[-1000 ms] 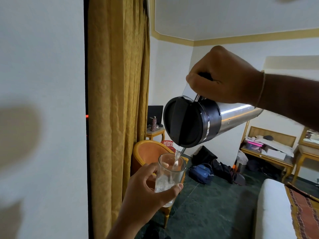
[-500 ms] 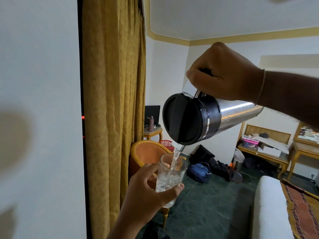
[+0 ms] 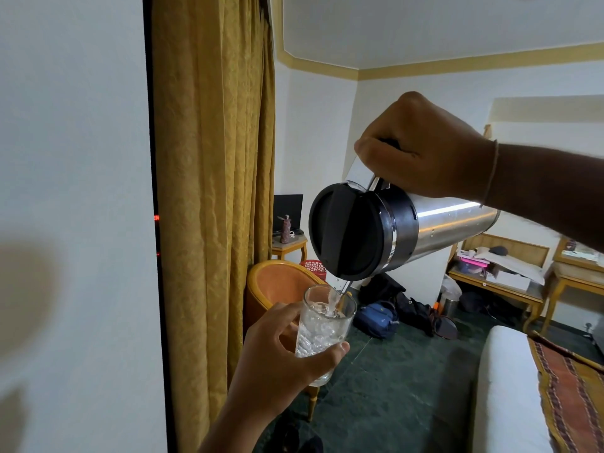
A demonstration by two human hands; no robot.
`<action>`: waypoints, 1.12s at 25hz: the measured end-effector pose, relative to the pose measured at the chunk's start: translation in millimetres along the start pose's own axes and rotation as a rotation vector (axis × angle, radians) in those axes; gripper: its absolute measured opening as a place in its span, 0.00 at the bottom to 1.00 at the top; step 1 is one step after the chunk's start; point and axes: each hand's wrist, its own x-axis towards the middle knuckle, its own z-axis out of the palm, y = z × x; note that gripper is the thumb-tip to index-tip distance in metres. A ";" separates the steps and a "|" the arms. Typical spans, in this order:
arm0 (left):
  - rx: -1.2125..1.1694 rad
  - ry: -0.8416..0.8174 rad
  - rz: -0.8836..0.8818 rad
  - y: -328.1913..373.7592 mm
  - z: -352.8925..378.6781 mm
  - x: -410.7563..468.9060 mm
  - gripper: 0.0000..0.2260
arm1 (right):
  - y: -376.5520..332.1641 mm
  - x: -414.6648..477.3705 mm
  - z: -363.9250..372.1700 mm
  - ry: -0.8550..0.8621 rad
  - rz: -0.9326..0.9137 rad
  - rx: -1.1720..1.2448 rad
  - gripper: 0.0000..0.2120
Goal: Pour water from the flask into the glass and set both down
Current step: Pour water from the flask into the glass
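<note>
My right hand [image 3: 425,148] grips the handle of a steel flask [image 3: 451,223] with a black lid [image 3: 346,230], held in the air and tipped almost level, lid toward me. A thin stream of water runs from the lid's lower edge into a clear glass [image 3: 322,325]. My left hand [image 3: 281,358] holds that glass upright just below the spout, fingers wrapped round its lower half. The glass is more than half full of bubbling water.
A white wall [image 3: 72,191] and a mustard curtain [image 3: 212,191] stand close on the left. Below are an orange chair [image 3: 277,282], bags [image 3: 376,317] on the dark green floor, a white bed [image 3: 510,393] at lower right and wooden tables [image 3: 496,282] at the back.
The water level in the glass has risen. Both hands and the flask stay almost in place while the pour goes on; the view has shifted slightly.
</note>
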 end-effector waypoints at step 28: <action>0.165 0.033 -0.101 -52.3 9.9 -54.7 0.26 | 13.7 -205.9 185.8 0.665 1.175 1.521 0.41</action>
